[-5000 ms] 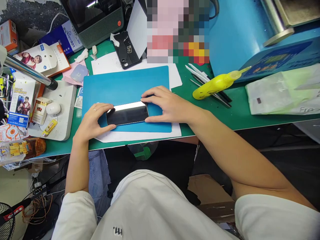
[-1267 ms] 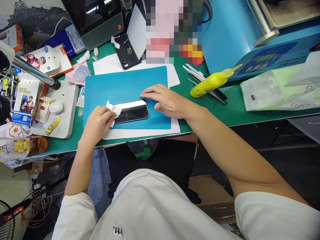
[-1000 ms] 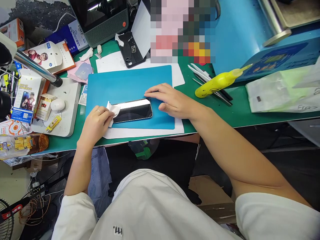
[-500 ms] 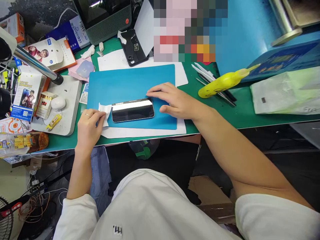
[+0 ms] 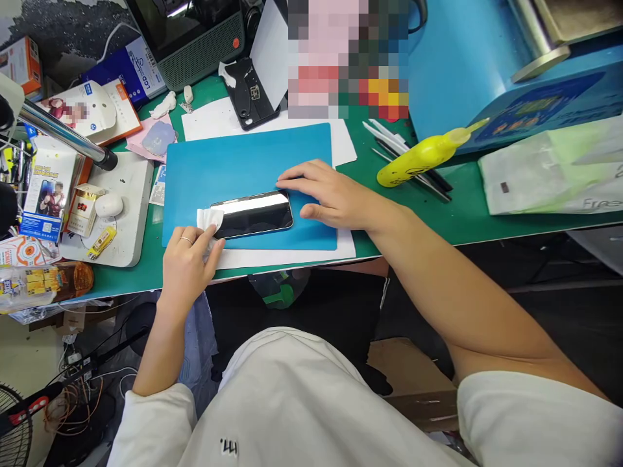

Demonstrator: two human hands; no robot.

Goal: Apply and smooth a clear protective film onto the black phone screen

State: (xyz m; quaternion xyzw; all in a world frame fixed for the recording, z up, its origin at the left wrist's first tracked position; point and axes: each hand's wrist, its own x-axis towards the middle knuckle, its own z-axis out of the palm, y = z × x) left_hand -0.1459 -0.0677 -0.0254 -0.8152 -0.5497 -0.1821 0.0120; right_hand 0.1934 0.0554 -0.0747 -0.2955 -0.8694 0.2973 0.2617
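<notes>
A smartphone (image 5: 256,215) lies screen up on a blue mat (image 5: 233,155), a bright reflection across its dark glass. My left hand (image 5: 192,259), a ring on one finger, is closed on a white tissue (image 5: 210,219) at the phone's left end. The tissue overlaps that edge of the screen. At the opposite end, my right hand (image 5: 335,198) is open with its fingers apart. Its index fingertip is by the phone's upper right corner; whether it touches the phone I cannot tell.
A yellow squeeze bottle (image 5: 423,159) lies over several pens and tools at the right, near a plastic packet (image 5: 555,168). Behind the mat are a black phone case (image 5: 250,94) and white paper (image 5: 209,115). Boxes, a lamp pole (image 5: 68,136) and a white board (image 5: 134,214) crowd the left.
My left hand has moved right with the tissue, from beside the phone onto its left edge. My right hand keeps its place by the phone. The whole view has shifted slightly.
</notes>
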